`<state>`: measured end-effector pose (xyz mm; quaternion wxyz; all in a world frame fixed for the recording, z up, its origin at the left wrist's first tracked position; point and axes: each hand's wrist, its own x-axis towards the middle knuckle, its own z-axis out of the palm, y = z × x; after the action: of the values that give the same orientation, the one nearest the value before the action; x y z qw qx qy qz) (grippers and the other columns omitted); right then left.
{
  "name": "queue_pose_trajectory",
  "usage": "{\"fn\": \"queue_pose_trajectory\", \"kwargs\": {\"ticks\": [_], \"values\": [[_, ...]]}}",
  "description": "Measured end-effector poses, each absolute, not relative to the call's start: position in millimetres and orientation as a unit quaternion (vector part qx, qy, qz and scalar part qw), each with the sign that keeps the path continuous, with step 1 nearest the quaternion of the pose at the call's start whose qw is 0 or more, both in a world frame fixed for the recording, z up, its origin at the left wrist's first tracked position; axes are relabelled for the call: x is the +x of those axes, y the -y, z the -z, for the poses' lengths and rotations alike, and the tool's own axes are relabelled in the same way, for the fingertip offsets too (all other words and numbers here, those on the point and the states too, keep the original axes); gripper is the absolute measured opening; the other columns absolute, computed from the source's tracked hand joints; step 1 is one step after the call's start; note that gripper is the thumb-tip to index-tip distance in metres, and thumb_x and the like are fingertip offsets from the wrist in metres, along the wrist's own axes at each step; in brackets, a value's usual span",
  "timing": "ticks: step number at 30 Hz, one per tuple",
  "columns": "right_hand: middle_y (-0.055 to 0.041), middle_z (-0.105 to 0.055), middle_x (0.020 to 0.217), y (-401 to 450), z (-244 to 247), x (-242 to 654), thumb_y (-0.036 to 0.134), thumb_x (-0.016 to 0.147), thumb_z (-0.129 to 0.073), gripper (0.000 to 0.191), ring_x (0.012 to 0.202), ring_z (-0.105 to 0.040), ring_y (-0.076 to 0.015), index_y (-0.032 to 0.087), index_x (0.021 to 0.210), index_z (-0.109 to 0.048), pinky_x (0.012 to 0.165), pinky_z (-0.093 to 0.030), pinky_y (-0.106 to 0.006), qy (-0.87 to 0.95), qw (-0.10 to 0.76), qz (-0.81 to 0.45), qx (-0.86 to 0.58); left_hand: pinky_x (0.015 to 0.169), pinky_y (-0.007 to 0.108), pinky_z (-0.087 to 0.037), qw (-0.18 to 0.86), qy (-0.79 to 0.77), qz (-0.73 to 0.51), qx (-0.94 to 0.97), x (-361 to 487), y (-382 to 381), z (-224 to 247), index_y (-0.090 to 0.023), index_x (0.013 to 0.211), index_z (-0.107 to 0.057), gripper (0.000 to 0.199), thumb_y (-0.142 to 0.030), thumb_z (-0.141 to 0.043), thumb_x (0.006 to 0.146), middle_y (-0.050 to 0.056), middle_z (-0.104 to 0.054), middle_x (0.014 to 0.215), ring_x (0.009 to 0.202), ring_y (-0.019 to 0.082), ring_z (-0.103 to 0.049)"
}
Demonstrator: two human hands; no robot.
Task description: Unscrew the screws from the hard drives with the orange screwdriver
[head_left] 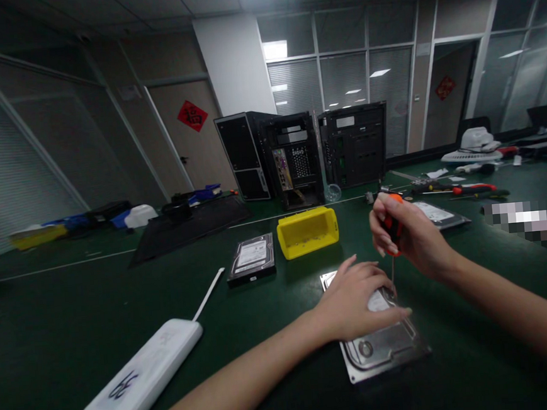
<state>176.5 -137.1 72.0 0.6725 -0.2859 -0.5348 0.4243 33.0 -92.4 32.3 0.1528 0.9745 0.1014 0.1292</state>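
A silver hard drive lies on the green table in front of me. My left hand rests across its top, fingers spread and pressing down, covering part of its white label. My right hand is closed around the orange and black handle of a screwdriver. The screwdriver stands nearly upright, its thin shaft pointing down at the drive's right edge beside my left fingertips. Exactly where its tip sits is hidden by those fingers.
Beyond the drive stand a yellow bin with small bits inside and a second hard drive. Another drive lies behind my right hand, near several hand tools. A white power strip lies left; computer cases stand behind.
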Motion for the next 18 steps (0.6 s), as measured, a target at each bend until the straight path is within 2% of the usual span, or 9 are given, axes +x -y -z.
{"fn": "queue_pose_trajectory", "kwargs": {"ticks": [4,9,14,18], "values": [[0.0072,-0.036,0.05,136.0,-71.5,177.2,0.046,0.085,-0.045,0.03,0.037,-0.03,-0.0051,0.02,0.071,-0.043,0.04,-0.03,-0.021,0.518,0.679,-0.44,-0.278,0.11,0.049,-0.013,0.146,-0.102,-0.125,0.976,33.2,91.3,-30.8,-0.022,0.094,-0.062,0.045,-0.062,-0.046,0.08,0.003,-0.061,0.108,0.119,0.023,-0.046],[0.0061,-0.037,0.053,136.6,-70.8,175.5,0.057,0.085,-0.034,0.039,0.039,-0.032,-0.0066,0.021,0.081,-0.05,0.042,-0.033,-0.022,0.519,0.671,-0.468,-0.248,0.111,0.048,-0.012,0.154,-0.101,-0.127,0.975,33.2,91.8,-31.9,-0.023,0.094,-0.062,0.045,-0.062,-0.046,0.081,0.003,-0.061,0.109,0.115,0.021,-0.049],[0.0046,-0.047,0.063,137.0,-70.1,174.7,0.043,0.087,-0.042,0.024,0.042,-0.038,-0.0068,0.023,0.096,-0.052,0.046,-0.04,-0.024,0.535,0.686,-0.415,-0.268,0.111,0.047,-0.013,0.144,-0.103,-0.129,0.976,32.9,91.9,-31.4,-0.023,0.094,-0.063,0.045,-0.062,-0.046,0.08,0.004,-0.061,0.111,0.117,0.022,-0.048],[0.0013,-0.054,0.077,136.3,-71.9,176.9,0.035,0.085,-0.05,0.016,0.051,-0.049,-0.0074,0.021,0.089,-0.054,0.055,-0.046,-0.025,0.532,0.708,-0.371,-0.28,0.111,0.045,-0.015,0.132,-0.105,-0.126,0.978,32.5,91.4,-30.5,-0.024,0.095,-0.062,0.043,-0.061,-0.047,0.08,0.002,-0.061,0.111,0.123,0.021,-0.043]]}}
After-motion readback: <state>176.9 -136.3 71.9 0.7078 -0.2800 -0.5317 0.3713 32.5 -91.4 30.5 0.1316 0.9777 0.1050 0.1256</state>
